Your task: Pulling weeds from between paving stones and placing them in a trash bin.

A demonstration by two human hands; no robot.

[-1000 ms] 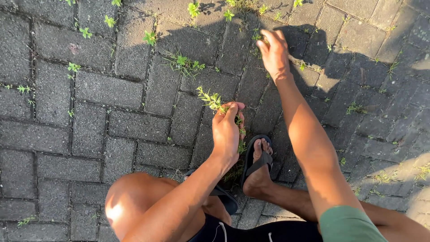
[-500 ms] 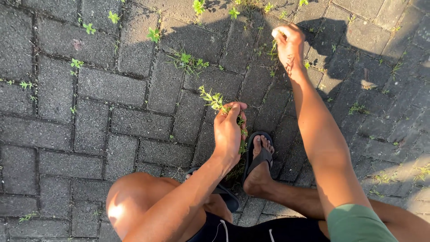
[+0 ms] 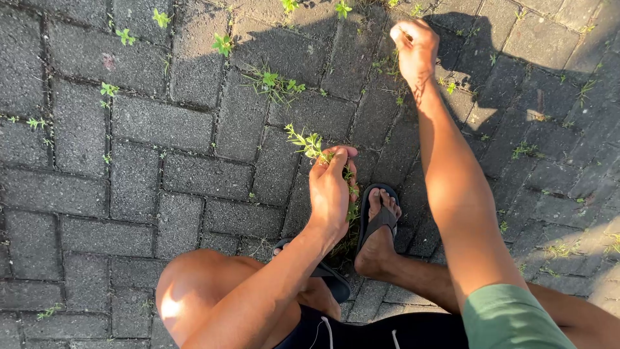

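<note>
Your left hand sits at the centre of the frame, closed around a bunch of pulled weeds. The leafy tips stick out past your thumb and forefinger toward the upper left, and more green stems hang down along the right side of your palm, just beside your sandalled foot.

Your right hand is stretched out to the top of the frame, right of centre. Its fingers are curled in toward the paving, down at a joint where small weeds grow just beside it; whether it grips any of them cannot be told from this angle.

A larger tuft of weed spreads between bricks in the upper middle, between your two hands and well apart from both. Smaller green seedlings dot the joints across the upper left.

The grey brick paving fills the frame, sunlit on the left and shaded on the right. Your bent knee catches the sun at the bottom, left of centre.
</note>
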